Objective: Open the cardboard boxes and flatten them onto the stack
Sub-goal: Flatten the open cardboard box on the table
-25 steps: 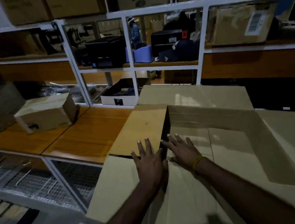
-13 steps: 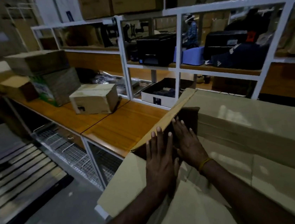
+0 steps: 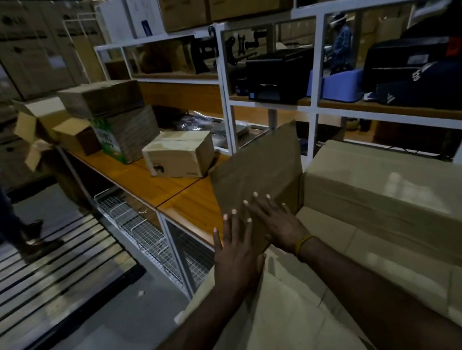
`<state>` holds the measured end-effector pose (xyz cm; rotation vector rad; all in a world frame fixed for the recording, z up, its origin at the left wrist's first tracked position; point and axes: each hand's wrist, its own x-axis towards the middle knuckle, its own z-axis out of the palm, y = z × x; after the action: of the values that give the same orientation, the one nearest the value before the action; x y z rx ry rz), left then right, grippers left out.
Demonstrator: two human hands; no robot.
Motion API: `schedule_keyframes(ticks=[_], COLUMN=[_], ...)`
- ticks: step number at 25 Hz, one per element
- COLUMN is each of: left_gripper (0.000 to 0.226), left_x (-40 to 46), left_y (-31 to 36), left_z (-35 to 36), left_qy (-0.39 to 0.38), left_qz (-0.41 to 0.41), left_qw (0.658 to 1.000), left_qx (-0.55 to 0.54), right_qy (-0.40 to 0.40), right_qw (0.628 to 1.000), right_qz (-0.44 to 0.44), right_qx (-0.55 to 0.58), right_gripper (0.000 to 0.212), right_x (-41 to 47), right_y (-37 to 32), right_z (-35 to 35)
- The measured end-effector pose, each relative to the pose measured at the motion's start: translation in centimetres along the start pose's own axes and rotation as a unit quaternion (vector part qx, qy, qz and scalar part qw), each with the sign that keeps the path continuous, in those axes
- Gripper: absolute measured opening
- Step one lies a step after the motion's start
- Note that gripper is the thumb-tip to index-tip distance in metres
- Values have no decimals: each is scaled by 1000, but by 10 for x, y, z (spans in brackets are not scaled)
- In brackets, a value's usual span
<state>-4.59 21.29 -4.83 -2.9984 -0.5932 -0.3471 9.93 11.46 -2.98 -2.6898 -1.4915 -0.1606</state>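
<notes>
A big cardboard box (image 3: 387,214) lies in the near right part of the scene, open and partly folded down. One brown flap (image 3: 256,177) of it stands up, tilted, at the box's left end. The left hand (image 3: 237,256) lies flat against the near left edge of that flap, its fingers (image 3: 234,223) straight and spread. The right hand (image 3: 278,221) lies flat on the flap just to the right, fingers straight too, with a yellow band (image 3: 303,242) round the wrist. Neither hand curls round anything; both just press on the cardboard.

To the left is a wooden tabletop (image 3: 167,182). A small closed box (image 3: 178,153) sits on it, a little way from the flap. Farther left on the tabletop are more boxes, stacked (image 3: 107,114). Behind stands a white shelf frame (image 3: 224,89) with black machines (image 3: 279,75) on it. On the floor at the far left, someone's legs (image 3: 7,217) are by a slatted pallet (image 3: 42,271). The room is dim.
</notes>
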Motion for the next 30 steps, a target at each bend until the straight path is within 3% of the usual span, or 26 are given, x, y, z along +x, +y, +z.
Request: schedule_keyframes(ticks=[6, 10, 15, 18, 21, 23, 26, 28, 30], left_gripper=[72, 67, 66, 64, 55, 40, 25, 22, 28], left_x=[9, 10, 13, 18, 27, 40, 68, 86, 92], left_y=[-22, -34, -44, -51, -62, -74, -95, -108, -114], left_z=[2, 8, 17, 16, 16, 14, 9, 11, 16], left_qy=[-90, -117, -116, -123, -71, -33, -67, -90, -108], left_qz=[-13, -4, 17, 26, 55, 114, 133, 169, 224], left_qw=[995, 989, 983, 981, 984, 974, 939, 933, 928], left_qx=[-41, -96, -142, -150, -151, -192, -311, -306, -278], right_qy=[-74, -30, -7, -25, -23, 15, 123, 133, 108], right_qw=[995, 996, 997, 996, 986, 956, 853, 824, 832], right_qz=[38, 60, 75, 84, 151, 225, 309, 366, 407], right_qx=[47, 60, 25, 9, 66, 190, 402, 411, 362], right_gripper=[87, 58, 36, 33, 42, 52, 53, 49, 46], right_x=[21, 34, 35, 38, 37, 37, 38, 39, 38], right_y=[-17, -23, -25, -28, -39, -58, -93, -107, -116], right_z=[20, 29, 34, 31, 30, 32, 40, 41, 37])
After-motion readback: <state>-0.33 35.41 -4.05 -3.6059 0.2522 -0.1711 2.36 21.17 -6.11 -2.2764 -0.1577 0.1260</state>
